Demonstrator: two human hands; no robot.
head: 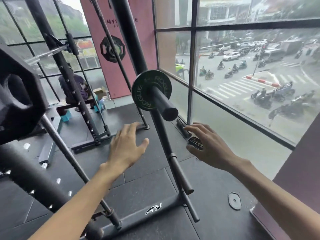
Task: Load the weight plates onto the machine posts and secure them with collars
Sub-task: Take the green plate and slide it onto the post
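A green weight plate (150, 90) sits far back on a black machine post (164, 104). The left hand (127, 146) hovers below it, fingers spread, holding nothing. The right hand (209, 144) loosely grasps a black ribbed collar (195, 143) beneath the post's end. A small grey plate (234, 200) lies on the floor (147, 187).

Arms reach forward: left hand (126, 148) spread flat, right hand (213, 146) holding a collar (195, 143) in curved fingers (194, 127).
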